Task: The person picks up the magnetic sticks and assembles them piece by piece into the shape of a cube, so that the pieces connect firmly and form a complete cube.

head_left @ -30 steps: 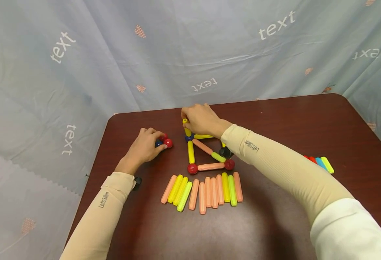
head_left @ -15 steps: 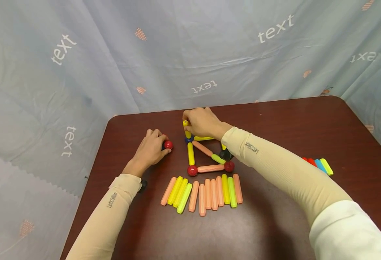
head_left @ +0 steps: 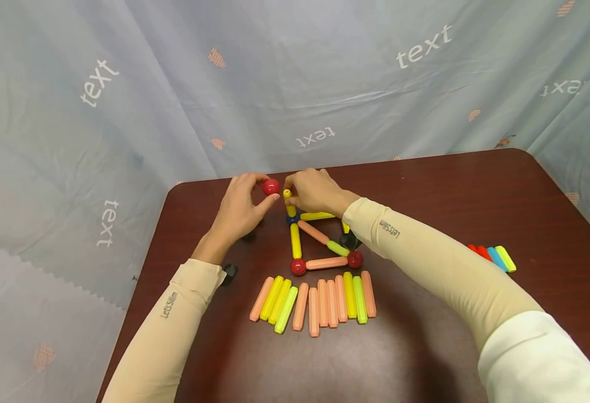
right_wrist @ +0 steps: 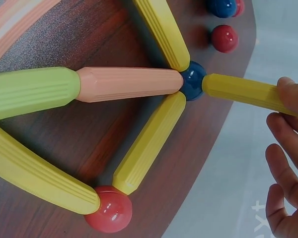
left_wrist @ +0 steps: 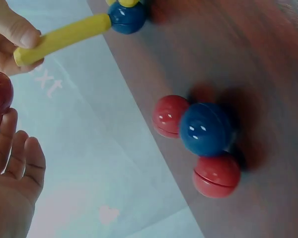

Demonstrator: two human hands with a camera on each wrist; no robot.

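Observation:
My left hand (head_left: pixel 238 211) pinches a red ball (head_left: pixel 271 187) between thumb and fingers, raised just left of the upright yellow stick's top. That yellow stick (right_wrist: pixel 243 91) stands on a blue ball (right_wrist: pixel 192 81), and the thumb and fingers of my right hand (head_left: pixel 319 190) pinch its upper end. From the blue ball, two more yellow sticks and a salmon stick (right_wrist: pixel 134 83) spread along the table. The salmon stick meets a light green stick (right_wrist: pixel 35 91), forming a diagonal inside a four-sided frame. Red balls (head_left: pixel 298 267) mark the near corners; my right forearm hides part of the far side.
Two red balls (left_wrist: pixel 216 176) and a blue ball (left_wrist: pixel 204 129) lie clustered under my left hand. Salmon, yellow and green loose sticks (head_left: pixel 313 312) are lined up nearer me. More sticks (head_left: pixel 496 257) lie at the right by my sleeve. A curtain (head_left: pixel 315 84) hangs behind the table.
My left hand has picked up a red ball from the cluster and carried it up and right toward the upright stick. The right hand stays at that stick.

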